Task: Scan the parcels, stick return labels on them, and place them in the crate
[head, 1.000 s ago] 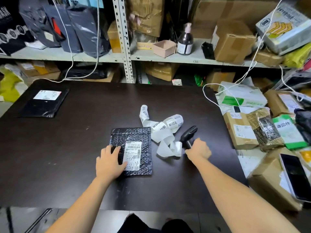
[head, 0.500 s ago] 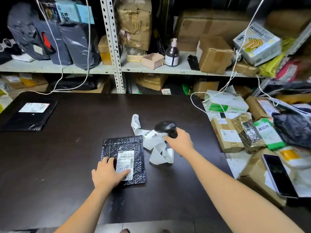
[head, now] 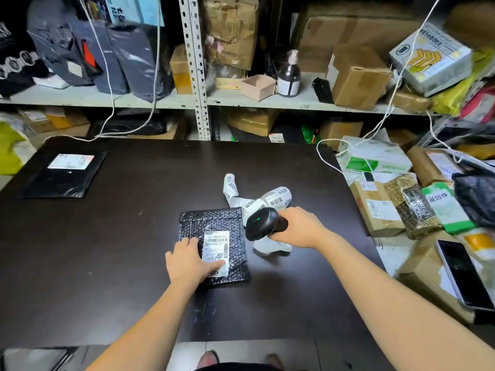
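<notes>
Holding the scanner beside a black parcel

Filling most of the view, a dark tabletop [head: 107, 250] stands in front of a metal shelf [head: 134, 99] crowded with boxes and grey bags. A heap of cardboard parcels [head: 380, 210] lies off the tabletop's right edge. A flat black mailer [head: 53, 180] with a white label rests at the far left corner, well apart from everything else.

Near the middle lies the black bubble parcel [head: 214, 220], flat, label side up. The left hand [head: 187, 259] rests on its near left part, fingers laid out straight and the thumb touching the white shipping label [head: 215, 245]. The right hand [head: 302, 228] is wrapped around the handle of the black scanner [head: 261, 223], whose head hangs just beside the parcel's right edge, a small green light showing. A curled strip of return labels [head: 278, 196] lies under and behind the scanner.
</notes>
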Motion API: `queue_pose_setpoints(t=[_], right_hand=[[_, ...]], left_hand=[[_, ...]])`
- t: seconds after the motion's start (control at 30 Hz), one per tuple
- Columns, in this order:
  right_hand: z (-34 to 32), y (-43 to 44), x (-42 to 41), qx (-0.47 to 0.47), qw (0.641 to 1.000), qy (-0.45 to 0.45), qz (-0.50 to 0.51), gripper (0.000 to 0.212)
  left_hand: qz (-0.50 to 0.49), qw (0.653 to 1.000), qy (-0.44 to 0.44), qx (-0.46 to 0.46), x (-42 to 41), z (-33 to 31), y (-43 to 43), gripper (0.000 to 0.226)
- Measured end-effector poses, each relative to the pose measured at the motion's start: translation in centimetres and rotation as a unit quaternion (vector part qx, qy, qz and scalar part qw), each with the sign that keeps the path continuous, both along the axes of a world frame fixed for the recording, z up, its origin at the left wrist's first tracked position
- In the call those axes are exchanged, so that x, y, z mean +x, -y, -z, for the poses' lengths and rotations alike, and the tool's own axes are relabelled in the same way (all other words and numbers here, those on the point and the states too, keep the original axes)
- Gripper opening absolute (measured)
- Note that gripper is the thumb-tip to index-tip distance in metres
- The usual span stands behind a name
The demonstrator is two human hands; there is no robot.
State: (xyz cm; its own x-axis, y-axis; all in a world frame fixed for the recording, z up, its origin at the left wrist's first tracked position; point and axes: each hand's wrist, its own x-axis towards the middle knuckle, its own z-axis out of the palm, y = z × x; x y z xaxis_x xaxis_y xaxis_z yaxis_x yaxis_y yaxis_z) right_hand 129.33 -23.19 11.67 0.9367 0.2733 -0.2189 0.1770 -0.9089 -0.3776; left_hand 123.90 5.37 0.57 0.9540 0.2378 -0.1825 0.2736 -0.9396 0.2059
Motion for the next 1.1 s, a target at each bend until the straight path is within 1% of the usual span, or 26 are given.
queue_pose_setpoints(t=[0.13, 0.3, 0.43, 0.6, 0.73, 0.87, 1.1], right_hand=[[-0.3, -0.3, -0.3, 0.001, 1.0, -0.001, -0.002, 0.026], [-0.2, -0.4, -0.6, -0.023, 1.0, 0.009, -0.016, 0.024], [-0.4, -0.3, -0.9, -0.017, 1.0, 0.006, -0.017, 0.024], [-0.8, -0.1, -1.2, -0.038, 0.999, 0.021, -0.028, 0.024], [-1.2, 0.2, -1.1, -0.036, 0.998, 0.034, -0.025, 0.022], [-1.6, 0.3, -1.2, -0.049, 0.998, 0.033, -0.021, 0.02], [-1.1, 0.5, -1.4, -0.032, 0.999, 0.027, -0.013, 0.017]], left_hand=[[0.004, 1.0, -0.001, -0.004, 0.1, 0.0, -0.1, 0.091], [0.014, 1.0, -0.007, -0.001, 0.3, -0.1, -0.4, 0.093], [0.024, 1.0, -0.008, -0.001, 0.3, -0.1, -0.7, 0.093], [0.032, 0.999, -0.016, -0.011, 0.7, -0.2, -1.2, 0.087], [0.034, 0.999, -0.023, -0.025, 0.9, -0.1, -1.5, 0.083], [0.036, 0.998, -0.038, -0.035, 1.2, -0.2, -1.7, 0.084], [0.037, 0.997, -0.049, -0.057, 1.2, -0.3, -2.1, 0.092]])
